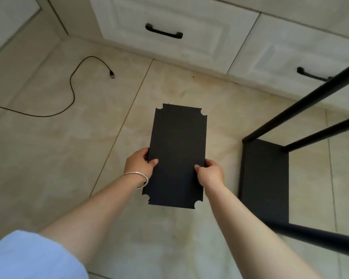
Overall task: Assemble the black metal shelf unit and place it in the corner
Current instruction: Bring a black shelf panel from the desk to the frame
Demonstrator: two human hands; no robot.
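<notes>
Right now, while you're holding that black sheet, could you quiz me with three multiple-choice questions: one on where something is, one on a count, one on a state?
1. Where does the black cable lie?
A. on the floor, left of the panel
B. inside a drawer
C. across the frame

2. How many corner notches does the black panel show?
A. two
B. four
C. six

3. How is the panel held?
A. lying on the floor
B. by one hand
C. by both hands

Answers: 1 A, it curls over the tiles at left. 2 B, one at each corner. 3 C, the left hand and right hand grip its long edges.
</notes>
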